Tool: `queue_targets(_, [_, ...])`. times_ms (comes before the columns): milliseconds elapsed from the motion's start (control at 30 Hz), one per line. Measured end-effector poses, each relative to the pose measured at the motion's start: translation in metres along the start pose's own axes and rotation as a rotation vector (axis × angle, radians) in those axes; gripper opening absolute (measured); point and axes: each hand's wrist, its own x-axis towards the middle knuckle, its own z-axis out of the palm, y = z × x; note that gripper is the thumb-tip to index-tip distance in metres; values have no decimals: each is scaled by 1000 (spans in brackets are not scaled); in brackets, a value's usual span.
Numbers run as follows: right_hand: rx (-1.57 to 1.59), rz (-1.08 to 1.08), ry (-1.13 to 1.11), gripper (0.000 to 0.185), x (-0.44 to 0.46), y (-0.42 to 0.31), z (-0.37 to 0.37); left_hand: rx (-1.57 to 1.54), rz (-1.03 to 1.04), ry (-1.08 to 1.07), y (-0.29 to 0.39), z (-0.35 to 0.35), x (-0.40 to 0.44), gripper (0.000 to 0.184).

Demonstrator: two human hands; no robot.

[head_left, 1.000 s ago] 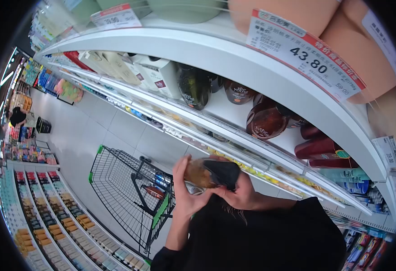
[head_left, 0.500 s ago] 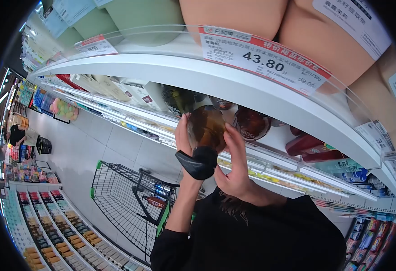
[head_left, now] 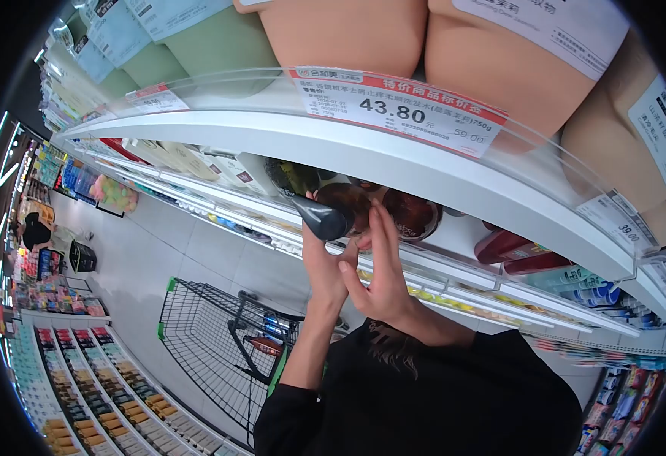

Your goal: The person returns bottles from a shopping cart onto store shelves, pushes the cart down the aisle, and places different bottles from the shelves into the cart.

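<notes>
A brown see-through pump bottle (head_left: pixel 350 199) with a black pump head (head_left: pixel 325 221) is at the front of the lower shelf, its pump end toward me. My left hand (head_left: pixel 326 267) is closed around its near end, partly hidden behind the pump head. Beside it, my right hand (head_left: pixel 385 270) has its fingers stretched out along the bottle's right side, with the thumb apart, close to my left hand. A dark green bottle (head_left: pixel 295 176) stands to the left, and another dark brown bottle (head_left: pixel 411 215) sits just to the right.
Above my hands curves a white shelf edge (head_left: pixel 333 135) with a price tag (head_left: pixel 401 112); large peach bottles (head_left: pixel 340 42) stand over it. Red bottles (head_left: pixel 508 247) lie right on the lower shelf. A wire shopping cart (head_left: pixel 211 323) stands on the floor at left. A person (head_left: pixel 36 230) is far left.
The pump bottle has moved away from me, up toward the shelf, and its pump head has turned. My right hand's fingers have straightened, and both hands have drawn closer together.
</notes>
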Motion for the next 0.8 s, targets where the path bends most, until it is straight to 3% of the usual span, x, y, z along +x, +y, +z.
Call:
queue_targets(200, [-16, 20, -5, 80, 4, 2, -3, 59, -65, -101, 7, 1, 5, 85])
queue_targets(300, [-50, 0, -37, 82, 9, 2, -5, 260, -58, -110, 13, 1, 7, 87])
queue_targets(367, [-124, -29, -59, 84, 12, 2, -7, 274, 0, -52, 18, 4, 9, 68])
queue_targets(567, [-186, -34, -103, 85, 18, -2, -9, 302, 97, -48, 0, 3, 4, 85])
queue_targets(733, [-104, -6, -124, 83, 23, -4, -10, 361, 151, -17, 0, 6, 7, 81])
queue_targets(800, [-230, -54, -148, 78, 26, -7, -11, 437, 205, 0, -1, 6, 9, 79])
